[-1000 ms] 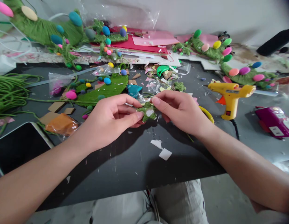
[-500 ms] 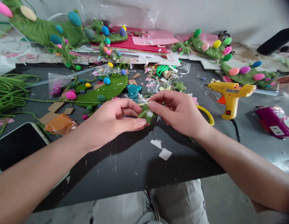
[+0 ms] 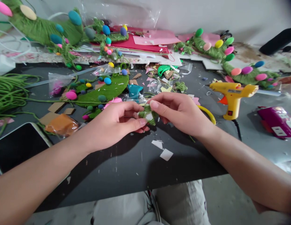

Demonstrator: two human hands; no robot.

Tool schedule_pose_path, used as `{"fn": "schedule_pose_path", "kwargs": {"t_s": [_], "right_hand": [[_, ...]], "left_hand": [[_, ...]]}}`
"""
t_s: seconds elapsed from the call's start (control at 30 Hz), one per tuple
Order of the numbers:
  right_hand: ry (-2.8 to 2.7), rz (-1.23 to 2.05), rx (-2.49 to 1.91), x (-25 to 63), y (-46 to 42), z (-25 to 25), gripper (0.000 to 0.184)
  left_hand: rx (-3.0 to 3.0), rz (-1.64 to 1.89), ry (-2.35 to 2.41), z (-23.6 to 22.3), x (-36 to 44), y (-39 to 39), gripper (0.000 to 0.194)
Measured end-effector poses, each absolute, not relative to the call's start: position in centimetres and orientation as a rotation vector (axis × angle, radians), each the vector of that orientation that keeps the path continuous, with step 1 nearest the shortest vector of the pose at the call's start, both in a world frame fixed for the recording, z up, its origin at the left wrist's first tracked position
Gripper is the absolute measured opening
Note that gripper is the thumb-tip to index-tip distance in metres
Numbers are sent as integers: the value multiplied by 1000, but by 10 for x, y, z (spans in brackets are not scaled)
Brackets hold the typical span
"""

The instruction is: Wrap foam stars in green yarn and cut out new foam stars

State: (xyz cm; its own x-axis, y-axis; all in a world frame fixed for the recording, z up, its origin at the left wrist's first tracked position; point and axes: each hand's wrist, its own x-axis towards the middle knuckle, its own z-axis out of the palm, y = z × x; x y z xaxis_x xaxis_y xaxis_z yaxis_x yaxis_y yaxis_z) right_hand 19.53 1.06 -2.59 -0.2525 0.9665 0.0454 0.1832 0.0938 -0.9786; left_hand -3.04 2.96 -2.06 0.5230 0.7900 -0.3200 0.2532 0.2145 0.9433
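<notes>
A small star shape wrapped in green yarn [image 3: 149,116], with a white patch at its middle, is held between my two hands above the dark table [image 3: 126,168]. My left hand [image 3: 119,120] pinches its left side, thumb on the near face. On its upper right, my right hand [image 3: 176,109] grips it between thumb and fingers. The fingers hide part of its outline. Behind the hands lies a similar green yarn star [image 3: 180,87]. Yellow scissors handles [image 3: 207,114] show partly under my right hand.
To the right lie a yellow glue gun [image 3: 234,97] with a black cord and a purple box-like object [image 3: 277,122]. Green yarn [image 3: 9,93] and a tablet-like device [image 3: 21,147] are at left. Yarn-wrapped shapes with coloured ovals [image 3: 112,89] and paper scraps [image 3: 166,154] lie about.
The yarn star has turned slightly between my fingers, and its white patch faces up more plainly. My left fingertips now show beneath it. Other things stay put.
</notes>
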Motion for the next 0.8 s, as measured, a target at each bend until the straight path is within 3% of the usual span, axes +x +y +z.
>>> {"fn": "schedule_pose_path", "kwargs": {"t_s": [0.43,0.63,0.8], "right_hand": [[-1595,1237,-1185,191,8,-28,33],[-1660,1170,-1247,191,9,-22,39],[-1687,1046,-1254,192,9,-26,34]], "left_hand": [[1221,541,949,-23,-29,28,27],[1198,541,989,-22,-28,27,36],[1221,547,1038,-22,-28,27,40]]}}
